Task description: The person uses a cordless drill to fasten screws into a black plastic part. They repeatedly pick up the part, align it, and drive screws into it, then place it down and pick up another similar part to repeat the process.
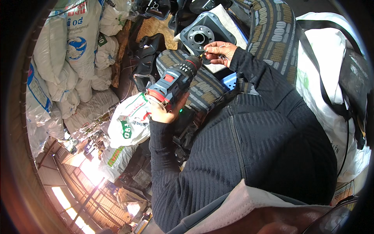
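My left hand (165, 113) is wrapped round the grip of a blue, black and red cordless drill (173, 84), which points up and to the right. A thin bit (201, 55) sticks out of its chuck. The fingertips of my right hand (221, 52) are pinched at the bit's tip, and small silvery metal pieces (222, 57) show among the fingers; their exact kind is too small to tell. Just beyond my right hand lies a dark plastic housing (210, 27) with a round silver flange (200, 36) that has a central hole and several smaller holes.
My legs in patterned trousers (274, 43) flank the housing, which lies over a white sheet (241, 29). More black plastic parts (150, 48) lie to the left. Stacked white sacks (82, 35) fill the far left, and a large white bag (319, 58) stands at the right.
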Motion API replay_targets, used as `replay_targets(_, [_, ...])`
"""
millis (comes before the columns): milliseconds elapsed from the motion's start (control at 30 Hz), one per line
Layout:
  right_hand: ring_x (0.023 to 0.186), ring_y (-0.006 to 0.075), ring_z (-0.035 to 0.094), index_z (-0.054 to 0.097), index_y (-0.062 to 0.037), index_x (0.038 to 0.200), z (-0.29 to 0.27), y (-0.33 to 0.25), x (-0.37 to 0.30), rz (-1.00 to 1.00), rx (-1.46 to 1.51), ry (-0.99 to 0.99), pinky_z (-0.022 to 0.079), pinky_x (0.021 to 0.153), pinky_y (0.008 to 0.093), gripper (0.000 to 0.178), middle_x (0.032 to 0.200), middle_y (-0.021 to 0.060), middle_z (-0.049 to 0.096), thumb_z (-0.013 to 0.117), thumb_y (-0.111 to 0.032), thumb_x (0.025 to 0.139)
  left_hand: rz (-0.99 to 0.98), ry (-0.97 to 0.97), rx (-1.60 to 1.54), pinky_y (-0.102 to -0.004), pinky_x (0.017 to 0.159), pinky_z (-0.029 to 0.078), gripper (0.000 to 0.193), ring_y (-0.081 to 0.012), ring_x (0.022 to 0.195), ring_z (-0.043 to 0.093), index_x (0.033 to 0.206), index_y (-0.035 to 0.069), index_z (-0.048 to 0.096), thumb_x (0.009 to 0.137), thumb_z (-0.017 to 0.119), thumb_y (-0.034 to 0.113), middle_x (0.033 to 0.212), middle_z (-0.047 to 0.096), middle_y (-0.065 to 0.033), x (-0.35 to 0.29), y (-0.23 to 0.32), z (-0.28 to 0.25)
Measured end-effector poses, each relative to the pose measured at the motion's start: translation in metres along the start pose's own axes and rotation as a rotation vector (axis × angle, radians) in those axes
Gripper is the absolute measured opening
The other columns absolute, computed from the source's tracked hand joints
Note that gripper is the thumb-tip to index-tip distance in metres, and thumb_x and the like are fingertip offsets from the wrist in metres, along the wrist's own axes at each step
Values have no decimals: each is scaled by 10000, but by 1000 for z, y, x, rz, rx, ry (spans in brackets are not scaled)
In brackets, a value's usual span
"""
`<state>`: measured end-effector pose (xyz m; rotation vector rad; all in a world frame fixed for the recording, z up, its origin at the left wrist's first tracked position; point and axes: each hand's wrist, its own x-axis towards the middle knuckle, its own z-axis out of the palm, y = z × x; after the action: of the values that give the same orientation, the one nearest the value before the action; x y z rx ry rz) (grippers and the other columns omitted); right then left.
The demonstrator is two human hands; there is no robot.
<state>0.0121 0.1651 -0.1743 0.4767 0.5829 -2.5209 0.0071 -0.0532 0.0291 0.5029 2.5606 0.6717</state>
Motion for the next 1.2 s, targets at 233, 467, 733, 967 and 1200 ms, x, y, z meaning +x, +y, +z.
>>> replay_targets(233, [699,118,674,631,-17,1033,-9,-10,4,144,-140,-178,585,647,256,251,861,51,676,681,-191,858,61,-113,12,-338,796,505,396,-213,885,650,1050,45,631,692,788,112,977,669,-76,6,-19,-19])
replay_targets(467, [588,39,552,650,-56,1110,-12,-9,6,171,-214,-81,494,508,185,300,769,-15,621,620,-272,905,527,-169,452,-373,739,508,311,-268,849,640,1006,94,644,701,702,89,941,647,-88,33,16,-24])
replay_targets(733, [596,52,500,701,-38,985,-41,-4,44,-321,-129,533,427,532,204,293,732,-28,582,662,-306,874,134,-140,-4,-340,798,509,386,-296,887,657,1037,22,623,714,768,175,961,670,-139,69,7,-2])
replay_targets(967, [741,123,609,703,17,921,-36,7,71,-318,-367,599,491,706,249,449,843,62,685,790,-383,734,172,-238,198,-384,752,521,383,-301,846,662,1056,37,625,711,747,148,948,669,-129,97,9,3])
replay_targets(1200, [752,146,630,688,51,937,-28,4,66,-225,-455,649,506,720,268,544,848,96,690,763,-451,741,43,-368,199,-381,738,523,369,-309,843,657,1057,31,622,720,725,141,949,666,-138,111,24,-3])
